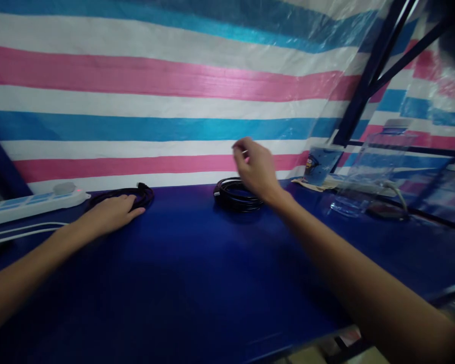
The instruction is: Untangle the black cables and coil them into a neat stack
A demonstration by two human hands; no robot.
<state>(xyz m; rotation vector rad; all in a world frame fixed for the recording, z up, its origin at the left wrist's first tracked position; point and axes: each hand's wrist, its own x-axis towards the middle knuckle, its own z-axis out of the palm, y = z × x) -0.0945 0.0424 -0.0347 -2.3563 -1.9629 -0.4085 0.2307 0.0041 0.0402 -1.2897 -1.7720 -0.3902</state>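
With left fingers (pixel 128 200) laid over a cable coil (pixel 149 194), grip hidden, and right fingers (pixel 246 144) half curled, apparently empty, near a second coil (pixel 231 201) at the bench's (pixel 182 268) back: probably light, springy, slick, best pinched across the whole bundle.

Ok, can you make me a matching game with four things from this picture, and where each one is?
Things:
1. long white power strip
2. left coil of black cable
3. middle coil of black cable
4. clear plastic bottle

Places:
A. nearest the right hand
B. right of the blue cup with a cartoon figure
C. under the left hand
D. reaching the picture's left edge

Pairs: 1-D, 2-C, 3-A, 4-B
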